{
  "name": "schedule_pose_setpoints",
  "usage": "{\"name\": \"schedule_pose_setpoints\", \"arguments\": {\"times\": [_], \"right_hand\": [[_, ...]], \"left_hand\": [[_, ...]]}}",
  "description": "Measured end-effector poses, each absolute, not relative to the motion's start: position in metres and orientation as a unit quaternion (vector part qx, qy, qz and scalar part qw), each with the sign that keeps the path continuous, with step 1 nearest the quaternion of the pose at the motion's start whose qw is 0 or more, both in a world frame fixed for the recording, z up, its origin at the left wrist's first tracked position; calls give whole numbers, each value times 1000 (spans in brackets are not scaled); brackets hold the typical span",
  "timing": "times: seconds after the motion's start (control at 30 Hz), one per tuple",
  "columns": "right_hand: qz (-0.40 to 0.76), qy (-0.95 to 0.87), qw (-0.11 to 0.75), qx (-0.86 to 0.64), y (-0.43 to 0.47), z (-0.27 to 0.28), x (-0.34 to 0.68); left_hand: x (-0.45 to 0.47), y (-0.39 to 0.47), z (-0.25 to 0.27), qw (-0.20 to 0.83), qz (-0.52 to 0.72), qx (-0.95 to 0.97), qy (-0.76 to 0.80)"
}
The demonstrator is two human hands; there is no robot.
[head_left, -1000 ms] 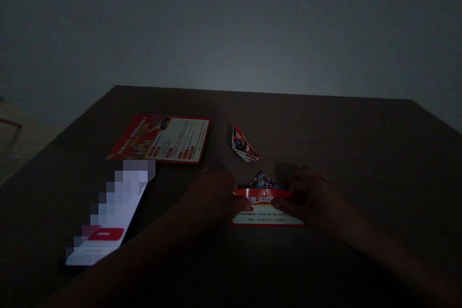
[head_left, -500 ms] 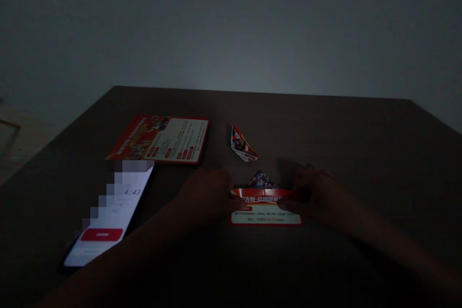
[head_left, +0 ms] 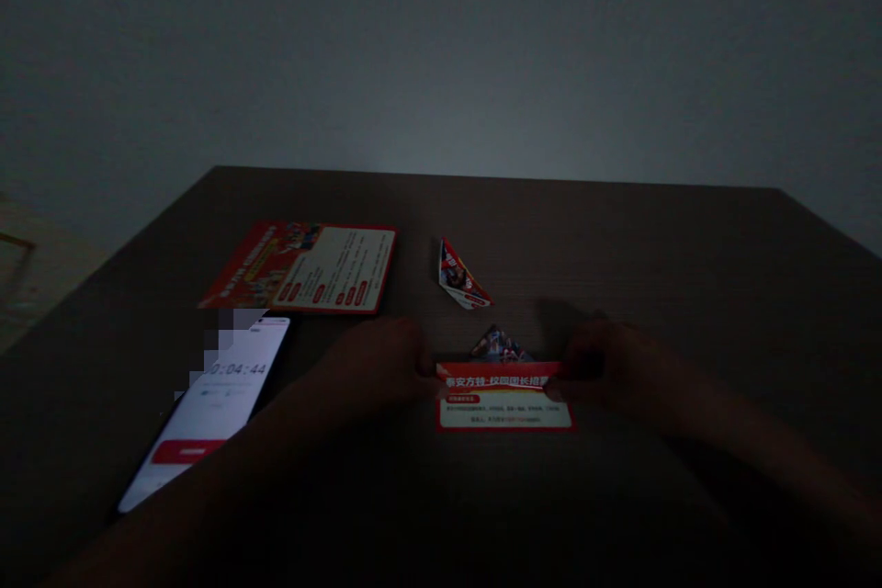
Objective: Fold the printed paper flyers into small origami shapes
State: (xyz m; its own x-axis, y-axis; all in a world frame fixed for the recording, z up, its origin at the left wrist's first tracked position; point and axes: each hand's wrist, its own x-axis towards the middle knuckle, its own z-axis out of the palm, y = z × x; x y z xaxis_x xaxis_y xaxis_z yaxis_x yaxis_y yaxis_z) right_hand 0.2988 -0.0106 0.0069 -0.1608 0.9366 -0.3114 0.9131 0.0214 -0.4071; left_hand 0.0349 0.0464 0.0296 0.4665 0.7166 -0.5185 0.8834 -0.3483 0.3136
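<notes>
A partly folded paper flyer, red along its top band and pale with printed text below, lies on the dark table in front of me. Behind its top edge a dark, pictured triangular flap sticks up. My left hand pinches the flyer's upper left corner, fingers closed. At the upper right corner my right hand grips the paper, its thumb over the front. Deep shadow hides most of the fingers of both hands.
Beyond the flyer sits a small folded paper piece. To the left lies a stack of red and white flyers. A lit phone showing a timer rests nearer, beside my left forearm. A pale wall rises behind the table.
The curled red strip along the flyer's top has been flattened, and its full heading now shows between my hands. The phone's timer has advanced by a second.
</notes>
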Motion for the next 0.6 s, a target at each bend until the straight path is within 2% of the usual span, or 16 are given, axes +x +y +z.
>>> {"name": "schedule_pose_setpoints", "arguments": {"times": [0.6], "right_hand": [[373,-683,23,-627,-3,6,316]], "left_hand": [[26,50,25,328,-139,804,476]]}}
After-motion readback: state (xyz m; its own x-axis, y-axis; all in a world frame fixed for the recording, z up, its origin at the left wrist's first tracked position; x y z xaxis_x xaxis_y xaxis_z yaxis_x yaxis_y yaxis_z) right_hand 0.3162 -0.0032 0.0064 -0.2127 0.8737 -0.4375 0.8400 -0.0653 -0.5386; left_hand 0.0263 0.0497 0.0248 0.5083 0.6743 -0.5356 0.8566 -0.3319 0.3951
